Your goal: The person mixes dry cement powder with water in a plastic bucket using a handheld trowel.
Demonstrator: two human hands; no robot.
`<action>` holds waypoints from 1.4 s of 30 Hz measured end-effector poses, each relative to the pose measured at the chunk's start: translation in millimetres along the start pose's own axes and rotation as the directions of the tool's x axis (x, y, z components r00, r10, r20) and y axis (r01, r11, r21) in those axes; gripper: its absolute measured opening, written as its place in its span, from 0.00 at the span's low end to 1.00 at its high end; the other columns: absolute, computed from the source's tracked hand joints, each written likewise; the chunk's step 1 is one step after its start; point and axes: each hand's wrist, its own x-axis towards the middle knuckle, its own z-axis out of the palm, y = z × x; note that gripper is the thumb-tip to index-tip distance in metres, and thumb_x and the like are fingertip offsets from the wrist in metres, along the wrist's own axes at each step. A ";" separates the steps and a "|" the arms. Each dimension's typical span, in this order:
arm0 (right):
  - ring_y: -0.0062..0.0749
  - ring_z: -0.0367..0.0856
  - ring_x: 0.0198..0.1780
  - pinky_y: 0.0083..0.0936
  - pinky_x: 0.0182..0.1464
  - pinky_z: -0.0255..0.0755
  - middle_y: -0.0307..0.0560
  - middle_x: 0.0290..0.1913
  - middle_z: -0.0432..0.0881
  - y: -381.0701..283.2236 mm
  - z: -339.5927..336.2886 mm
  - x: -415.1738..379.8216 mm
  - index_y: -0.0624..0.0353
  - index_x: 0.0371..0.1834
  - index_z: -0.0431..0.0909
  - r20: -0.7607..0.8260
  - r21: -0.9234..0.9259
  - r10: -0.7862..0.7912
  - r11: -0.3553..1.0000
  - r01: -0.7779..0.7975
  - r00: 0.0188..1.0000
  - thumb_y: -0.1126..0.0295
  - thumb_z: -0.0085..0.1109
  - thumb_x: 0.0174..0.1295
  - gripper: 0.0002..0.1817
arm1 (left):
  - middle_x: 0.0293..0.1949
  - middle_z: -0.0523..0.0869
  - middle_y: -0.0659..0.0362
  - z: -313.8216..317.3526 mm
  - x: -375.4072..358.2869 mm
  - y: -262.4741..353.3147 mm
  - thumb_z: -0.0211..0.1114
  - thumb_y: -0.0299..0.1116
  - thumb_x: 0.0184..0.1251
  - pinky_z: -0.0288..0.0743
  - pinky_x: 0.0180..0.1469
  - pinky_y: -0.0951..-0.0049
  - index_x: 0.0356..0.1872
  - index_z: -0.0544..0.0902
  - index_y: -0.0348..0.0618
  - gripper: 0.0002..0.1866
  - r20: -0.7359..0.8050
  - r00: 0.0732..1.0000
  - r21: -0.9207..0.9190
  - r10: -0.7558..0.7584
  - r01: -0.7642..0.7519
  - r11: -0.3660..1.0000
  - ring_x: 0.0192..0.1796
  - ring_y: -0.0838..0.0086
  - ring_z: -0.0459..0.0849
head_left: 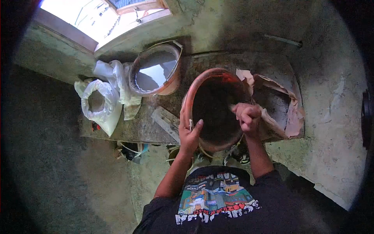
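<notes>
One bucket (189,99) is clamped by the left hand (189,138); at its right rim, the right hand (248,117) is held, fingers curled together.

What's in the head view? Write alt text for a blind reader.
A person's left hand holds a reddish bucket by the rim; the right hand is curled at its opening. Left are a bucket of liquid and an open white sack; right, an opened paper bag.
</notes>
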 end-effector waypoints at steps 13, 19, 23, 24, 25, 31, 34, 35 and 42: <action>0.26 0.64 0.13 0.33 0.29 0.74 0.38 0.11 0.67 -66.9 26.4 -39.4 0.54 0.14 0.62 -0.071 0.332 0.037 0.943 -0.012 0.997 0.66 0.53 0.52 0.14 | 0.74 0.61 0.52 -5.2 1.9 -7.5 0.65 0.27 0.63 0.45 0.78 0.63 0.75 0.60 0.35 0.39 0.025 0.999 -0.062 0.021 -0.019 0.998 0.78 0.64 0.57; 0.27 0.63 0.14 0.33 0.32 0.73 0.37 0.12 0.64 -15.7 11.2 -46.3 0.54 0.14 0.62 -0.209 0.301 0.171 0.948 -0.103 0.963 0.70 0.51 0.54 0.13 | 0.72 0.65 0.51 2.9 -1.8 -1.8 0.65 0.25 0.60 0.46 0.77 0.63 0.74 0.61 0.34 0.39 -0.026 1.000 -0.074 -0.006 0.004 0.997 0.76 0.64 0.60; 0.27 0.66 0.15 0.35 0.30 0.74 0.40 0.13 0.68 -6.6 5.2 2.4 0.56 0.13 0.62 -0.242 0.249 0.159 0.964 -0.098 0.957 0.77 0.51 0.50 0.12 | 0.72 0.65 0.51 4.3 -5.4 2.3 0.65 0.25 0.60 0.45 0.78 0.63 0.74 0.60 0.34 0.40 -0.046 0.999 0.007 0.000 0.000 1.000 0.76 0.64 0.60; 0.27 0.67 0.16 0.35 0.31 0.75 0.40 0.14 0.69 -8.3 6.3 17.7 0.56 0.13 0.63 -0.142 0.154 0.033 0.988 -0.011 0.989 0.79 0.50 0.48 0.10 | 0.72 0.66 0.51 1.0 -4.7 -1.9 0.65 0.25 0.60 0.45 0.78 0.63 0.74 0.60 0.34 0.39 -0.039 0.999 -0.018 -0.017 0.016 1.000 0.76 0.64 0.60; 0.27 0.68 0.16 0.35 0.31 0.76 0.40 0.14 0.70 -9.0 6.7 27.9 0.57 0.13 0.65 -0.029 0.068 -0.081 0.994 0.083 0.996 0.81 0.49 0.47 0.09 | 0.72 0.66 0.51 -0.8 -5.4 -3.1 0.65 0.25 0.60 0.45 0.78 0.63 0.74 0.61 0.34 0.39 -0.032 0.999 -0.042 -0.039 0.038 0.998 0.76 0.64 0.60; 0.27 0.71 0.19 0.35 0.33 0.77 0.38 0.15 0.70 -3.4 8.8 26.8 0.58 0.14 0.66 0.057 -0.015 -0.034 0.999 0.035 0.998 0.79 0.51 0.49 0.09 | 0.71 0.66 0.51 0.1 3.5 0.3 0.64 0.26 0.61 0.47 0.77 0.64 0.74 0.62 0.36 0.38 -0.034 0.999 -0.031 -0.032 0.031 0.999 0.75 0.65 0.61; 0.27 0.71 0.18 0.34 0.32 0.76 0.37 0.15 0.70 -7.0 8.0 -7.2 0.56 0.14 0.65 0.066 -0.074 0.022 0.997 -0.017 0.998 0.71 0.56 0.57 0.15 | 0.71 0.66 0.52 -1.9 8.5 6.4 0.64 0.26 0.61 0.47 0.77 0.64 0.74 0.62 0.36 0.38 -0.033 0.992 -0.107 -0.123 0.118 0.987 0.75 0.64 0.61; 0.26 0.70 0.17 0.34 0.32 0.76 0.37 0.14 0.70 -7.3 9.8 -18.5 0.55 0.13 0.64 0.035 -0.003 0.033 0.999 -0.033 0.999 0.70 0.56 0.57 0.16 | 0.71 0.66 0.52 -1.7 9.7 6.3 0.64 0.26 0.61 0.47 0.77 0.64 0.74 0.62 0.36 0.38 -0.036 0.992 -0.109 -0.122 0.118 0.987 0.75 0.64 0.61; 0.26 0.68 0.13 0.32 0.30 0.75 0.39 0.11 0.70 -43.1 43.2 -44.4 0.55 0.12 0.63 -0.179 0.297 0.151 0.950 -0.093 0.972 0.66 0.55 0.52 0.15 | 0.74 0.62 0.51 1.9 11.5 -2.4 0.66 0.31 0.64 0.43 0.79 0.62 0.75 0.60 0.36 0.39 0.039 0.998 0.001 0.042 -0.042 0.999 0.78 0.62 0.56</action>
